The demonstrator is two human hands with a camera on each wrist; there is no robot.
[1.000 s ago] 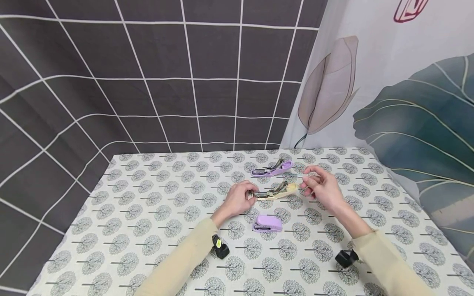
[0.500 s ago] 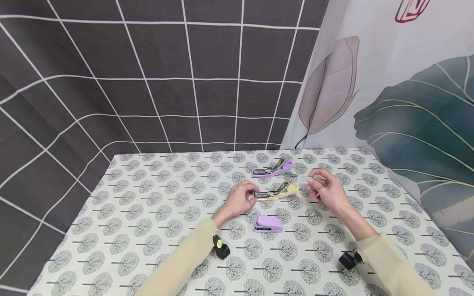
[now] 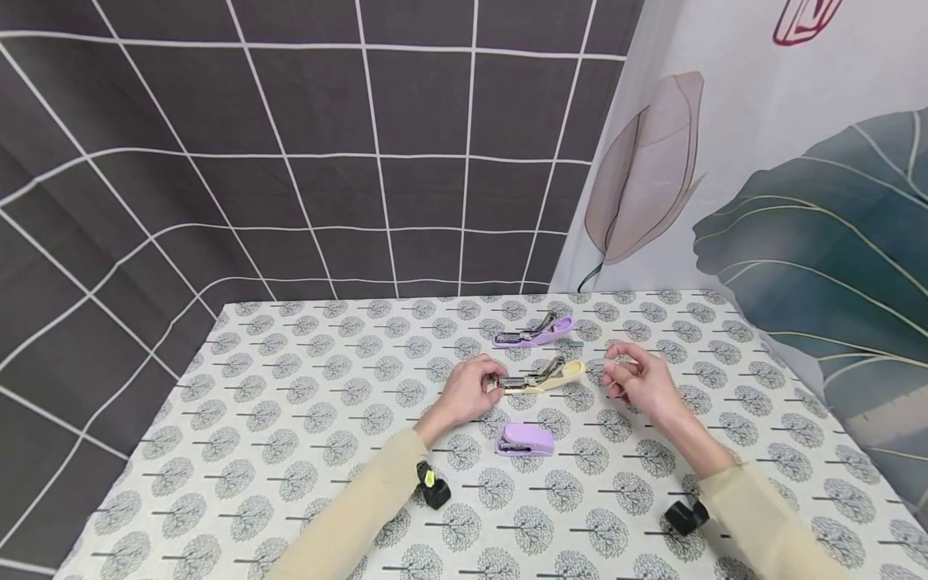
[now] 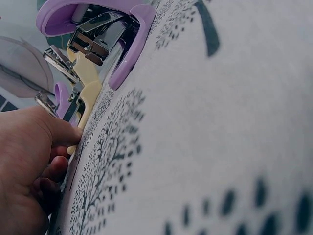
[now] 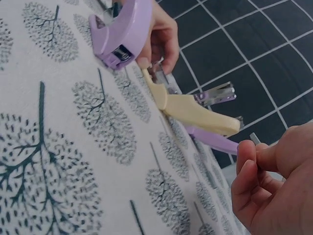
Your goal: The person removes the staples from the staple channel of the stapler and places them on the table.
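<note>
My left hand (image 3: 470, 388) holds the front end of an opened cream stapler (image 3: 573, 371) between thumb and fingers. The stapler's metal magazine is raised at the back, and its cream rear end points right. My right hand (image 3: 641, 383) hovers just right of that end with thumb and fingertips together, pinching a thin grey strip of staples (image 5: 255, 140); most of the strip is hidden by the fingers. In the left wrist view, the left thumb rests along the cream base (image 4: 89, 98) close to the tablecloth.
Behind the cream stapler lies an opened purple stapler (image 3: 532, 332), with a small grey strip (image 3: 573, 343) at its right. A closed lilac stapler (image 3: 525, 438) stands nearer me. The tree-print tablecloth (image 3: 304, 475) ends at a dark gridded curtain (image 3: 304, 185).
My right hand has moved slightly right and down, away from beside the purple stapler toward the rear of the cream one. The left hand and the staplers have stayed in place.
</note>
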